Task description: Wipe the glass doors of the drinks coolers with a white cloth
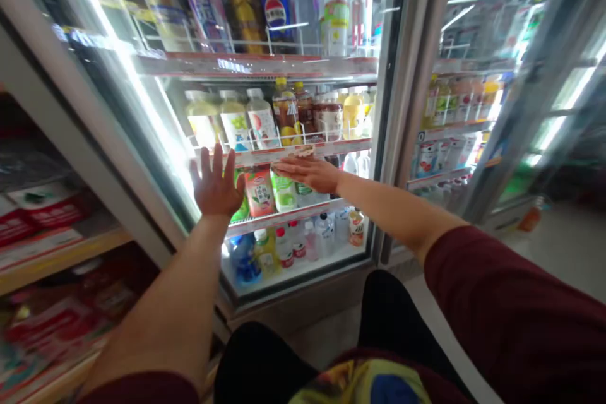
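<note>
My left hand (218,184) is raised with its fingers spread in front of the left side of a lit drinks cooler (303,64). My right hand (307,172) reaches across to the cooler's middle, fingers stretched out to the left. A small pale patch just above its knuckles is too blurred to name. Neither hand visibly grips anything; whether they touch the glass I cannot tell. Close to the right hand, red cartons (259,192) and green cartons (284,190) fill a shelf. Above the hands stand bottles with white caps (262,118) and brown tea bottles (285,107).
Large bottles, among them a dark cola bottle (274,6), line the upper shelf. Small bottles (285,247) stand at the cooler's bottom. Another glass-fronted cooler (454,101) is on the right. To the left, a wooden shelf (66,260) carries red packages. My knees (391,303) are close below.
</note>
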Motion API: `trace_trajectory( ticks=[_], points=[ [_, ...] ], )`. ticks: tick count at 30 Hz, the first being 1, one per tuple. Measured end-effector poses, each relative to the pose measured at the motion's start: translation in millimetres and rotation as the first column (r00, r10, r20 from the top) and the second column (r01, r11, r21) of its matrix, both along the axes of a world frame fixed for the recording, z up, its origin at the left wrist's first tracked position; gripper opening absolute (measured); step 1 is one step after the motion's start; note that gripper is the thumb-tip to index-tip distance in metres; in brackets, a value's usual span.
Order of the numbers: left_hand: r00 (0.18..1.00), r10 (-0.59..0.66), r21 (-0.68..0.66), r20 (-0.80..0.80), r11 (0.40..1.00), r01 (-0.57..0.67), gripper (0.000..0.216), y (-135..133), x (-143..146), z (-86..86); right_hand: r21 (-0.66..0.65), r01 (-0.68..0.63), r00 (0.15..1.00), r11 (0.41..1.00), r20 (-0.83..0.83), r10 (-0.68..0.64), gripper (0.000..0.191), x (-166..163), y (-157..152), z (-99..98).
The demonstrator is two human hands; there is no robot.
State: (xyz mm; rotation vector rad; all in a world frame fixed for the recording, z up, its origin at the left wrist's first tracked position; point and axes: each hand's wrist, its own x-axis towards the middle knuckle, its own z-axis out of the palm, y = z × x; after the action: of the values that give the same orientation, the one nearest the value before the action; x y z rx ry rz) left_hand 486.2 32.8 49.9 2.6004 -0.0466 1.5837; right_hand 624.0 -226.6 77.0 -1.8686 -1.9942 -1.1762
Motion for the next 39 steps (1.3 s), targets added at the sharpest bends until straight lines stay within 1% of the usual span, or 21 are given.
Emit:
trace_trajectory(
  ticks=[2,4,6,7,8,9,11,13,14,16,18,20,21,23,25,27,30,32,34,37,39],
  points=[
    [1.0,-0.007,-0.011,0.001,1.0,0.007,0.069,-2,0,0.3,-0.023,-0.004,1.0,1.0,0.009,0.004,0.056,1,2,14.8],
    [1.0,-0.011,-0.017,0.01,1.0,0.011,0.068,-2,1,-0.5,0.189,0.081,0.996,0.979,-0.055,-0.072,0.057,5,8,33.1],
    [1.0,-0.015,-0.013,0.025,1.0,0.016,0.067,-1,2,-1.9,0.401,0.2,0.977,0.894,-0.152,-0.15,0.057,5,17,40.4],
    [0.999,-0.017,-0.003,0.035,1.0,0.017,0.066,0,3,-2.6,0.448,0.244,0.967,0.86,-0.183,-0.179,0.057,3,23,38.0],
    [0.999,-0.014,0.01,0.046,1.0,0.014,0.065,2,4,-3.3,0.44,0.265,0.962,0.858,-0.182,-0.203,0.056,-1,27,32.3],
    [0.998,-0.007,0.028,0.056,1.0,0.006,0.065,3,5,-3.8,0.369,0.251,0.967,0.895,-0.139,-0.215,0.055,-6,30,24.8],
    [0.997,0.01,0.068,0.07,0.998,-0.015,0.064,6,6,-4.5,0.087,0.161,0.985,0.983,0.041,-0.165,0.053,-15,31,11.4],
    [0.997,0.027,0.102,0.075,0.994,-0.034,0.063,8,7,-5.0,-0.156,0.089,0.979,0.984,0.194,-0.058,0.052,-19,29,9.3],
    [0.997,0.031,0.111,0.073,0.993,-0.039,0.062,9,8,-5.2,-0.169,0.083,0.974,0.982,0.223,-0.044,0.051,-19,27,13.0],
    [0.997,0.031,0.103,0.069,0.994,-0.038,0.062,9,8,-5.7,0.027,0.121,0.976,0.992,0.178,-0.124,0.05,-15,28,24.7],
    [0.998,0.024,0.077,0.062,0.997,-0.029,0.062,9,9,-5.9,0.292,0.19,0.977,0.937,0.039,-0.21,0.05,-12,33,31.6],
    [0.998,0.017,0.054,0.055,0.998,-0.02,0.062,8,10,-5.8,0.386,0.215,0.976,0.897,-0.043,-0.216,0.05,-13,39,27.0],
    [0.999,0.018,0.051,0.051,0.998,-0.021,0.062,8,10,-5.7,0.331,0.185,0.982,0.925,-0.019,-0.189,0.05,-15,42,21.7],
    [0.998,0.036,0.07,0.047,0.997,-0.039,0.064,9,10,-5.6,0.062,0.073,0.991,0.995,0.105,-0.079,0.05,-20,41,11.6],
    [0.997,0.065,0.108,0.045,0.992,-0.07,0.066,10,10,-5.8,-0.185,0.007,0.982,0.983,0.188,0.029,0.05,-22,36,10.0],
    [0.994,0.098,0.136,0.052,0.985,-0.104,0.066,11,10,-6.3,-0.163,0.024,0.984,0.986,0.176,0.005,0.051,-17,29,17.3],
    [0.991,0.116,0.146,0.067,0.981,-0.125,0.067,11,10,-6.9,0.154,0.12,0.991,0.981,0.038,-0.127,0.053,-5,22,25.4],
    [0.992,0.103,0.14,0.07,0.984,-0.112,0.067,10,10,-6.9,0.271,0.158,0.987,0.949,-0.038,-0.153,0.056,1,18,18.8],
    [0.994,0.086,0.133,0.072,0.986,-0.095,0.066,10,10,-6.9,0.17,0.103,0.995,0.98,-0.009,-0.103,0.06,5,12,7.1],
    [0.992,0.1,0.147,0.072,0.983,-0.109,0.065,10,9,-6.9,-0.157,-0.044,0.993,0.987,0.1,0.06,0.062,12,-2,1.4],
    [0.991,0.116,0.164,0.059,0.978,-0.125,0.066,11,9,-7.0,-0.136,-0.056,0.993,0.989,0.099,0.07,0.06,19,-13,9.4]
  ],
)
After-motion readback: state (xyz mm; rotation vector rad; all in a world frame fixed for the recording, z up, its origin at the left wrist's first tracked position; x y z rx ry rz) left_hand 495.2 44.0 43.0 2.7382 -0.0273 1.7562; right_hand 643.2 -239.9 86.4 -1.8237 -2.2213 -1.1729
